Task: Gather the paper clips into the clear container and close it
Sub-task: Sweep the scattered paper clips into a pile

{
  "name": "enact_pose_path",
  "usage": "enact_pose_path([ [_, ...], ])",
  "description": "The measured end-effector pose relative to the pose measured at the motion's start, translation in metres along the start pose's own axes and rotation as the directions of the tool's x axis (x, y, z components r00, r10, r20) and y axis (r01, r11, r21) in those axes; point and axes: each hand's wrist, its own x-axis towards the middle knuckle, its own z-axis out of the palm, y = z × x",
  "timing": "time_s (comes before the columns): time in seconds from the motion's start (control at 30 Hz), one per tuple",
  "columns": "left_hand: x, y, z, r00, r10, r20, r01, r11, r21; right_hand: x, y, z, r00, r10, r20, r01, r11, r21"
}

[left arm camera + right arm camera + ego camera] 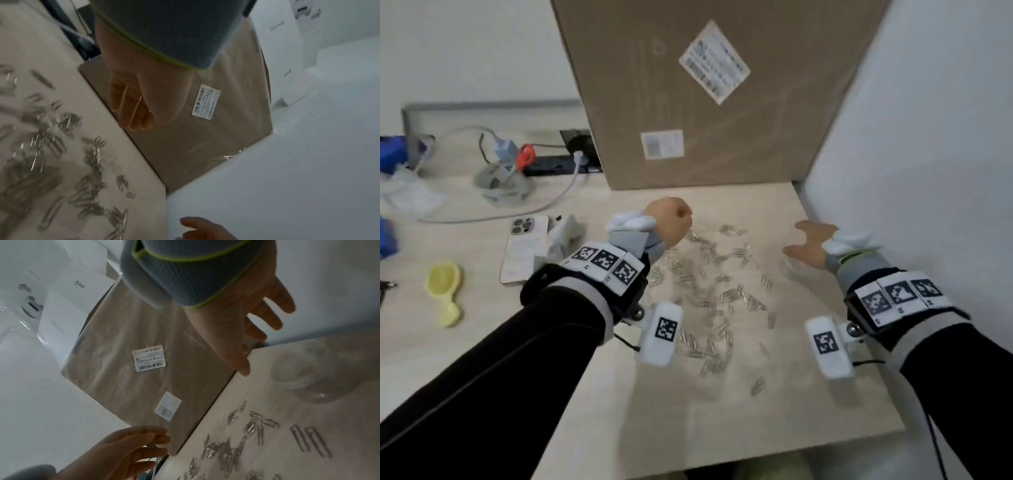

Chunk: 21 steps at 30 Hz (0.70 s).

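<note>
Several silver paper clips (709, 294) lie scattered over the middle of the light wooden table (688, 421); they also show blurred in the left wrist view (47, 162) and in the right wrist view (246, 434). A clear round container (298, 373) stands on the table to their right, faint in the head view (787, 269). My right hand (808, 240) hovers just above and beyond it, fingers (267, 318) spread and holding nothing. My left hand (671, 221) hangs over the far left edge of the clips, its fingers (133, 112) loosely bent and empty.
A large cardboard box (705, 96) stands upright at the back. A white wall (928, 171) bounds the table on the right. To the left lie a phone (524, 250), a yellow plastic object (445, 294), cables and a power strip (551, 164).
</note>
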Motion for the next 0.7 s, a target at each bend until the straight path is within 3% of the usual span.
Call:
enact_pose_path([
  [0.17,-0.005,-0.006,0.035,0.994,0.095,-0.057,-0.1,0.99,-0.098,0.006,0.008,0.033,1.0,0.016,0.01,-0.016,0.998,-0.054],
  [0.33,-0.045,-0.006,0.055,0.969,0.23,-0.088,-0.242,0.954,-0.175,-0.035,-0.008,0.038,0.958,-0.04,-0.285,0.065,0.995,0.079],
  [0.43,-0.091,0.0,0.069,0.944,0.33,0.005,-0.318,0.912,-0.261,-0.079,-0.036,0.046,0.916,-0.078,-0.393,0.179,0.957,0.227],
  [0.5,-0.116,0.003,0.076,0.927,0.374,-0.012,-0.362,0.888,-0.284,-0.106,-0.057,0.051,0.9,-0.093,-0.427,0.216,0.944,0.251],
  [0.63,-0.136,0.002,0.075,0.933,0.321,-0.165,-0.35,0.917,-0.194,-0.132,-0.083,0.054,0.889,-0.124,-0.442,0.247,0.941,0.233],
  [0.7,-0.142,-0.005,0.067,0.939,0.312,-0.146,-0.339,0.912,-0.232,-0.141,-0.089,0.053,0.887,-0.165,-0.431,0.284,0.932,0.227],
])
